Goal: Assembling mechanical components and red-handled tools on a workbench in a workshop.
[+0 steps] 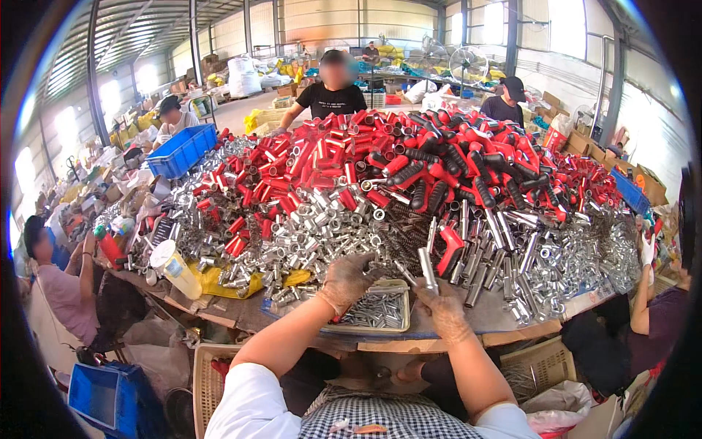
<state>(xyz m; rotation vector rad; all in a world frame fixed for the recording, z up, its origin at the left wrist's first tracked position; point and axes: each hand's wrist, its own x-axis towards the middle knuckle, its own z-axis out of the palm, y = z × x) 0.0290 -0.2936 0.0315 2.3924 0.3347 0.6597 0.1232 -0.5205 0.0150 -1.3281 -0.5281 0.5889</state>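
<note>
My right hand (444, 311), dusty or thinly gloved, grips a short silver metal tube (427, 268) that points up and away. A thin metal rod (405, 273) sticks out beside the tube towards my left hand; what holds its lower end is hidden. My left hand (348, 282) hovers at the near edge of a heap of silver metal fittings (314, 233), its fingers apart and no held thing showing. Between and below my hands lies a shallow tray (401, 322) with many small metal pins (373, 310).
Red housings (322, 157), black-gripped red handles (468, 164), dark springs (406, 233) and more tubes (479, 282) heap the table. A lidded plastic cup (175, 269) stands left. Blue crates (183, 151) and beige baskets (205, 391) lie around. Several people work around the table.
</note>
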